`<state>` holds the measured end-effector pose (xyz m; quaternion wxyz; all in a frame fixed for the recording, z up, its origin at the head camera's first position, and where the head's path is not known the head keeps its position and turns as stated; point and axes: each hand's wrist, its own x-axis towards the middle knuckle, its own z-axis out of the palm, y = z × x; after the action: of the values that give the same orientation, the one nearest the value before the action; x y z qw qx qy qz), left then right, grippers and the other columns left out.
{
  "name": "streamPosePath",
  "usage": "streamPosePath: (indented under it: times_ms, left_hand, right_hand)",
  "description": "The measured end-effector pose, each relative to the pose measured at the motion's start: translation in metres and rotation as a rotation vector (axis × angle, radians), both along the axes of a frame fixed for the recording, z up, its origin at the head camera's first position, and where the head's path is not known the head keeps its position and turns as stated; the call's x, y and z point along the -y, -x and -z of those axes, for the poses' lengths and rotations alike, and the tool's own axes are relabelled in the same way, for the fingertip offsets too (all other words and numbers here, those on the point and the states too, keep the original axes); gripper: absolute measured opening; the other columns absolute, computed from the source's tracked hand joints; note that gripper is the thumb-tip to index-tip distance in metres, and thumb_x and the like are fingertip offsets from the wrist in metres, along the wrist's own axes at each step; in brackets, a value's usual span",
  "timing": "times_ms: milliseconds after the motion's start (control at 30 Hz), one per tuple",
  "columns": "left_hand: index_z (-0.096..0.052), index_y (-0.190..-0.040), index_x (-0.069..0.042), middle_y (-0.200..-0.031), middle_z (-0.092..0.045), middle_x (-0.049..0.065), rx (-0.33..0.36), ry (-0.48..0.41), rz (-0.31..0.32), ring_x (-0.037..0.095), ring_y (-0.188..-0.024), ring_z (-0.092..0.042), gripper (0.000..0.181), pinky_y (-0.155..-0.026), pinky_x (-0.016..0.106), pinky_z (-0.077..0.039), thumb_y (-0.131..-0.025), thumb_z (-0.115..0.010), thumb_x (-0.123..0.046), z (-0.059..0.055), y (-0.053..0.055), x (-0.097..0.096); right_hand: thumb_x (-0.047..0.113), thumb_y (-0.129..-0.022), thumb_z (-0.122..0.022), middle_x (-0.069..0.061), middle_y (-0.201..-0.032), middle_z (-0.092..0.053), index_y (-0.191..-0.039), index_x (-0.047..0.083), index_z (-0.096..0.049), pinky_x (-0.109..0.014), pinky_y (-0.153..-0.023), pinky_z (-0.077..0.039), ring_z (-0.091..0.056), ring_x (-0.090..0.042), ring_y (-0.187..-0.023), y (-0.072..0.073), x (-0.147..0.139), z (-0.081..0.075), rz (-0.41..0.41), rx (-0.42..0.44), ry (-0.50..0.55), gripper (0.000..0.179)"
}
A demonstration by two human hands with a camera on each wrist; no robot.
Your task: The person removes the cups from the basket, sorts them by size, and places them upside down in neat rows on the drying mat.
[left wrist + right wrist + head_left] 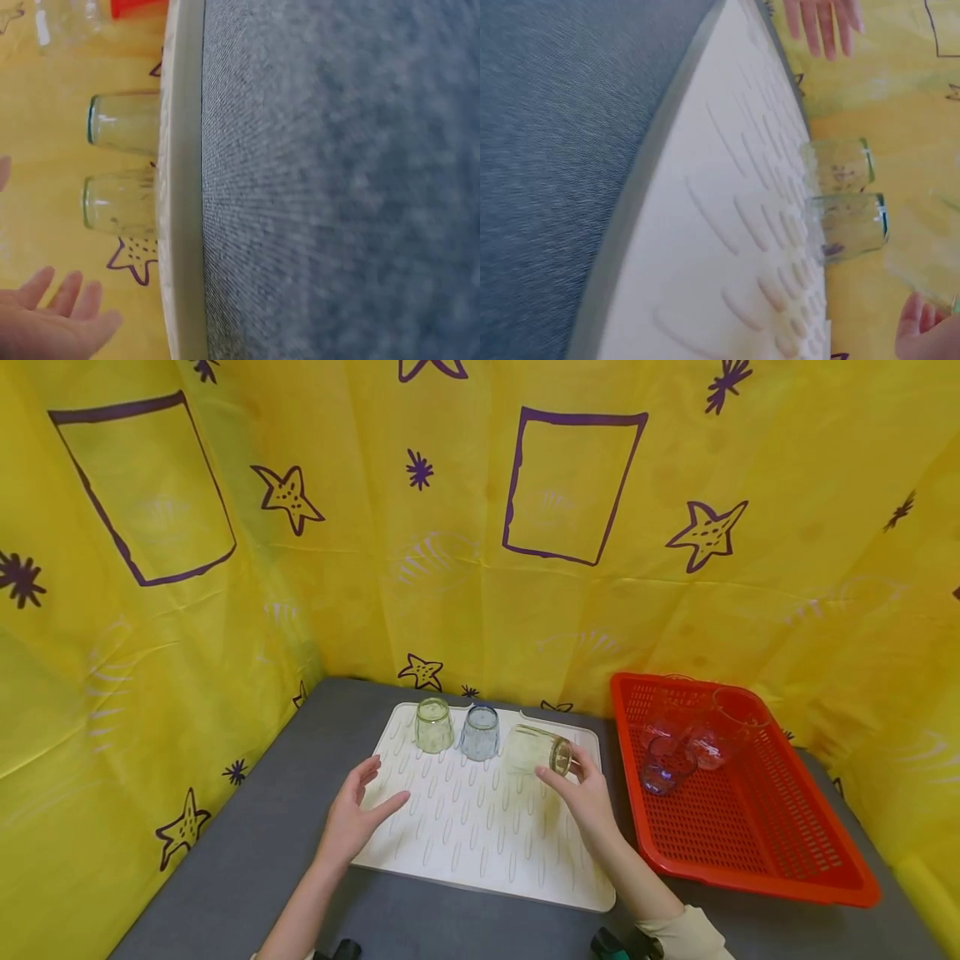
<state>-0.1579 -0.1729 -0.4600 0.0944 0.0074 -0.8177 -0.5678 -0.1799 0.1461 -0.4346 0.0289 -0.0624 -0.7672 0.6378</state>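
Right hand (588, 793) grips sideways yellow-tinted tumbler (531, 750) over drying mat (480, 856), towards back right corner; left hand (358, 814) spread, empty. We judge: placing step; next calls for turning it mouth-down beside blue tumbler (480, 735)

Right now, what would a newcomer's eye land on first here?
Probably the yellow backdrop with its purple starfish, behind everything. Next, the red basket at the head view's right, with glassware inside. Then the right hand over the white mat, holding a pale glass sideways.
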Motion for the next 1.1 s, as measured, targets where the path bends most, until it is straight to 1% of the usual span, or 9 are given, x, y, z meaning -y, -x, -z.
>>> streamPosePath:
  times_ms: [100, 167, 233, 400, 500, 700, 800, 933, 1100]
  left_hand:
    - [-0.036, -0.137, -0.007, -0.137, -0.039, 0.013, 0.059, 0.013, -0.024, 0.030, -0.128, -0.032, 0.081, -0.105, 0.050, -0.023, -0.073, -0.077, -0.036, 0.001, 0.000, 0.007]
    - [-0.034, -0.138, -0.008, -0.140, -0.036, 0.012, 0.100, 0.020, -0.035, 0.030, -0.131, -0.028, 0.084, -0.105, 0.050, -0.022, -0.073, -0.076, -0.039, 0.001, 0.001, 0.010]
    - [-0.032, -0.139, -0.009, -0.142, -0.034, 0.012, 0.136, 0.029, -0.054, 0.030, -0.132, -0.026, 0.086, -0.105, 0.050, -0.022, -0.072, -0.076, -0.041, 0.001, 0.001, 0.014]
    - [-0.027, -0.142, -0.008, -0.145, -0.028, 0.016, 0.199, 0.035, -0.109, 0.031, -0.133, -0.023, 0.090, -0.105, 0.050, -0.021, -0.073, -0.076, -0.039, 0.004, 0.001, 0.020]
    - [-0.024, -0.143, -0.006, -0.146, -0.025, 0.018, 0.231, 0.020, -0.125, 0.033, -0.133, -0.021, 0.092, -0.104, 0.051, -0.021, -0.073, -0.076, -0.038, 0.005, 0.000, 0.022]
    - [-0.021, -0.144, -0.004, -0.146, -0.021, 0.020, 0.294, -0.025, -0.116, 0.035, -0.134, -0.019, 0.095, -0.105, 0.051, -0.022, -0.073, -0.076, -0.038, 0.009, 0.001, 0.027]
    - [-0.020, -0.143, -0.003, -0.146, -0.022, 0.020, 0.315, -0.048, -0.094, 0.034, -0.134, -0.020, 0.095, -0.105, 0.050, -0.022, -0.074, -0.076, -0.037, 0.011, 0.001, 0.028]
    - [-0.020, -0.143, -0.003, -0.146, -0.023, 0.020, 0.326, -0.056, -0.071, 0.033, -0.134, -0.021, 0.094, -0.105, 0.048, -0.023, -0.074, -0.076, -0.036, 0.013, 0.001, 0.027]
    - [-0.022, -0.141, 0.001, -0.143, -0.026, 0.022, 0.322, -0.041, -0.068, 0.034, -0.132, -0.023, 0.093, -0.105, 0.049, -0.023, -0.074, -0.076, -0.033, 0.015, 0.001, 0.028]
  right_hand:
    - [0.038, -0.072, -0.076, -0.009, -0.130, -0.043, -0.132, 0.013, -0.041, -0.047, -0.097, -0.036, -0.037, -0.027, -0.119, 0.009, 0.003, 0.002, 0.050, 0.021, -0.015, 0.073]
    - [0.037, -0.072, -0.077, -0.011, -0.130, -0.043, -0.133, 0.011, -0.042, -0.046, -0.097, -0.036, -0.037, -0.028, -0.119, 0.016, 0.006, 0.003, 0.080, 0.018, -0.014, 0.075]
    - [0.037, -0.071, -0.078, -0.010, -0.130, -0.043, -0.132, 0.011, -0.042, -0.045, -0.096, -0.037, -0.038, -0.028, -0.118, 0.023, 0.007, 0.006, 0.107, 0.018, -0.035, 0.075]
    - [0.032, -0.073, -0.077, -0.012, -0.126, -0.046, -0.131, 0.007, -0.045, -0.044, -0.093, -0.039, -0.042, -0.028, -0.113, 0.037, 0.011, 0.012, 0.137, -0.006, -0.099, 0.071]
    - [0.028, -0.072, -0.077, -0.014, -0.124, -0.047, -0.130, 0.005, -0.046, -0.041, -0.088, -0.040, -0.044, -0.028, -0.108, 0.045, 0.013, 0.015, 0.152, -0.023, -0.144, 0.070]
    - [0.025, -0.069, -0.079, -0.015, -0.116, -0.047, -0.124, 0.003, -0.052, -0.035, -0.078, -0.040, -0.046, -0.028, -0.100, 0.058, 0.021, 0.018, 0.157, -0.038, -0.235, 0.065]
    - [0.025, -0.068, -0.079, -0.015, -0.116, -0.047, -0.121, 0.002, -0.054, -0.035, -0.077, -0.040, -0.046, -0.028, -0.098, 0.062, 0.024, 0.020, 0.153, -0.047, -0.280, 0.063]
    - [0.024, -0.068, -0.079, -0.015, -0.116, -0.046, -0.122, 0.002, -0.054, -0.036, -0.077, -0.040, -0.046, -0.028, -0.097, 0.068, 0.027, 0.022, 0.147, -0.058, -0.316, 0.064]
    - [0.025, -0.067, -0.079, -0.015, -0.113, -0.046, -0.124, 0.003, -0.054, -0.038, -0.078, -0.039, -0.046, -0.028, -0.097, 0.075, 0.029, 0.022, 0.128, -0.063, -0.349, 0.066]
